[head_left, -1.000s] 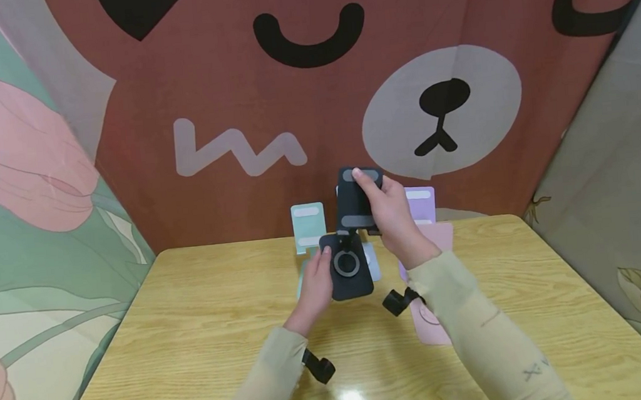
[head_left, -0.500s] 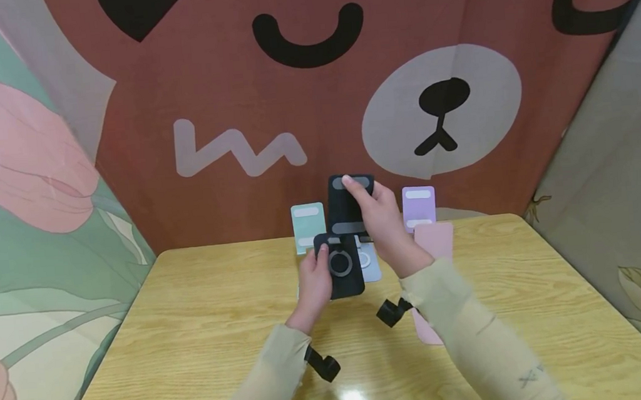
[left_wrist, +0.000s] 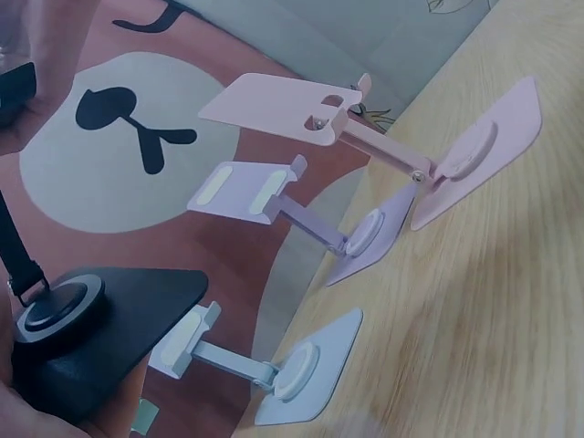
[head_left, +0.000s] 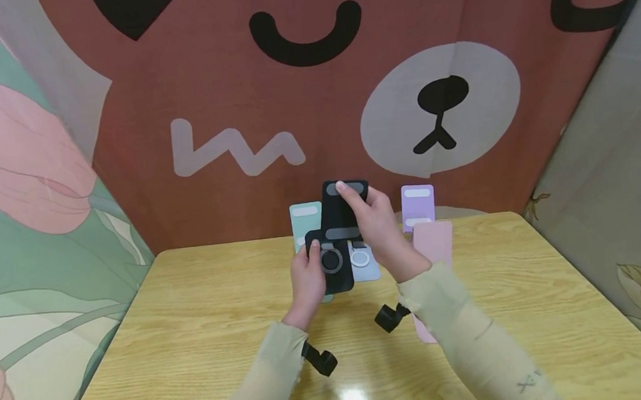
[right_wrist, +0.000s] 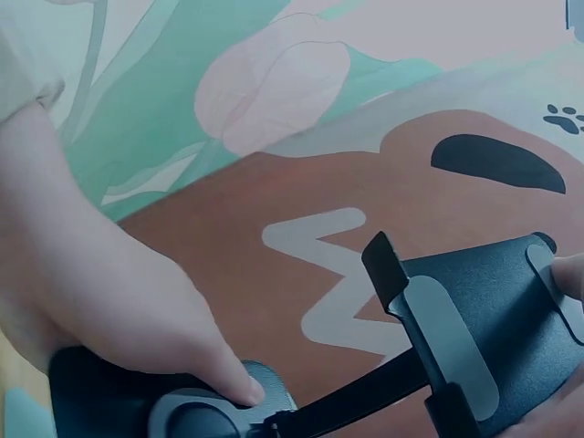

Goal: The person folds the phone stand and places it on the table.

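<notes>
Both hands hold a black folding phone stand up over the far part of the table. My left hand grips its base by the left side, thumb on the top face beside the grey ring. With my right hand I grip the upper plate at its right edge, thumb lying over the upper grey pad. In the right wrist view the stand's arm is unfolded between base and plate, and the plate's two lower hooks show. My left hand's fingers under the base are mostly hidden in the head view.
Pink, purple and light blue phone stands stand unfolded on the wooden table. A teal stand is partly hidden behind the black one. A curtain with a bear print hangs behind the table's far edge.
Both hands have shifted left with the black stand. Its upper plate has come down a little, and more of the light blue stand now shows beside the base.
</notes>
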A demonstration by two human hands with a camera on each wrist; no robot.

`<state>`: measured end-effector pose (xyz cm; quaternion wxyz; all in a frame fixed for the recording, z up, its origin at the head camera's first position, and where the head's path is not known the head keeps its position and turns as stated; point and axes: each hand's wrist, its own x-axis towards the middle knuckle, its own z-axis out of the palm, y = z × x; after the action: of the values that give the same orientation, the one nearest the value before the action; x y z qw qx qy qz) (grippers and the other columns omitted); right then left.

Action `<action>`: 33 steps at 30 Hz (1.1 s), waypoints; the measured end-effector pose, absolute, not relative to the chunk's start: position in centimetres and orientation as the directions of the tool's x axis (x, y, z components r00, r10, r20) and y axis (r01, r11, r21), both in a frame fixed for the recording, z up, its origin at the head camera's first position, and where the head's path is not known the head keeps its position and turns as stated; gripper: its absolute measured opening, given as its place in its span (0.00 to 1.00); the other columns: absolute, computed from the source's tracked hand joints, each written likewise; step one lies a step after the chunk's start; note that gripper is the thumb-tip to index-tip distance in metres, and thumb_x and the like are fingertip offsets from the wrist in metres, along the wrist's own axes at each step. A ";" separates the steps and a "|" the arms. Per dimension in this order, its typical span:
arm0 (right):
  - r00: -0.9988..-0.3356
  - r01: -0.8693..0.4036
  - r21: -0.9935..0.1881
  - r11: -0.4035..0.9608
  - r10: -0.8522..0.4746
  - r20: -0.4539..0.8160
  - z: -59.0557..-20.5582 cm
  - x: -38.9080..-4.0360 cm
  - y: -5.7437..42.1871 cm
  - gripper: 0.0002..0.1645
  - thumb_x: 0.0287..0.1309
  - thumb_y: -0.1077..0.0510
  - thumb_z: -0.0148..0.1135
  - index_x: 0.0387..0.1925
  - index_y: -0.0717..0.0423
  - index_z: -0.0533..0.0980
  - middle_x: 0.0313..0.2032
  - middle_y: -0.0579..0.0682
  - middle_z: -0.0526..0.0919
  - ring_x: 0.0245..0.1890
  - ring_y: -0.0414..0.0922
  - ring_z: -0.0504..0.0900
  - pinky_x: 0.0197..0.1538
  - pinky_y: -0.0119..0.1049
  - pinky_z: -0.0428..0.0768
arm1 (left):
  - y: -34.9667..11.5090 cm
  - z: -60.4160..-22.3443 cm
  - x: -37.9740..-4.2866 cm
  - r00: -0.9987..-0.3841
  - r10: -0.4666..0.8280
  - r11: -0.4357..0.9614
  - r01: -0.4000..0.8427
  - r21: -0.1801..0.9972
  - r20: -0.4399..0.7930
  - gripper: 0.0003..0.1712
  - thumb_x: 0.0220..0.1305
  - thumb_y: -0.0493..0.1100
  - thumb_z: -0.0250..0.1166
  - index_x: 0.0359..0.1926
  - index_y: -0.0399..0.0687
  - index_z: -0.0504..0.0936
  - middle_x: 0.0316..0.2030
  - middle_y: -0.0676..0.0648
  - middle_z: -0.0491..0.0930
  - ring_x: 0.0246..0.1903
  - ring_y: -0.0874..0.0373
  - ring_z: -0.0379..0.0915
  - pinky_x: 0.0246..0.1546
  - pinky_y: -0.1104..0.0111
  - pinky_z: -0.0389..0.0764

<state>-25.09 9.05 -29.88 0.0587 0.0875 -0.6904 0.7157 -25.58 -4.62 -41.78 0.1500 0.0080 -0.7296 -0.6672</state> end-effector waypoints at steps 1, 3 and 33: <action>-0.976 -0.210 -0.977 -0.042 -0.044 0.212 -30.1 -25.0 9.0 0.25 0.72 0.41 0.59 0.48 0.61 0.78 0.45 0.57 0.81 0.45 0.52 0.80 0.46 0.47 0.80 | -4.6 -41.8 -25.6 -0.954 -0.217 0.107 0.185 0.977 0.205 0.22 0.82 0.48 0.49 0.34 0.39 0.78 0.22 0.48 0.67 0.24 0.54 0.64 0.28 0.64 0.67; -0.974 -0.218 -0.975 -0.037 -0.058 0.219 -30.4 -24.8 8.9 0.25 0.73 0.42 0.58 0.48 0.62 0.78 0.45 0.58 0.82 0.45 0.52 0.80 0.47 0.47 0.80 | -4.7 -41.9 -25.7 -0.953 -0.232 0.102 0.177 0.979 0.197 0.22 0.81 0.48 0.50 0.31 0.40 0.76 0.21 0.48 0.64 0.23 0.54 0.62 0.27 0.64 0.65; -0.979 -0.191 -0.981 0.035 -0.084 0.187 -33.0 -23.6 7.4 0.25 0.71 0.41 0.59 0.48 0.60 0.78 0.42 0.57 0.84 0.42 0.53 0.81 0.47 0.48 0.79 | -5.9 -41.0 -25.7 -0.964 -0.184 0.006 0.193 0.981 0.191 0.22 0.82 0.50 0.49 0.48 0.37 0.82 0.23 0.47 0.75 0.19 0.59 0.70 0.23 0.70 0.74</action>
<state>-23.59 7.41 -33.04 0.0387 0.0956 -0.7182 0.6881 -25.69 -5.93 -41.00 0.1337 -0.0033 -0.6965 -0.7050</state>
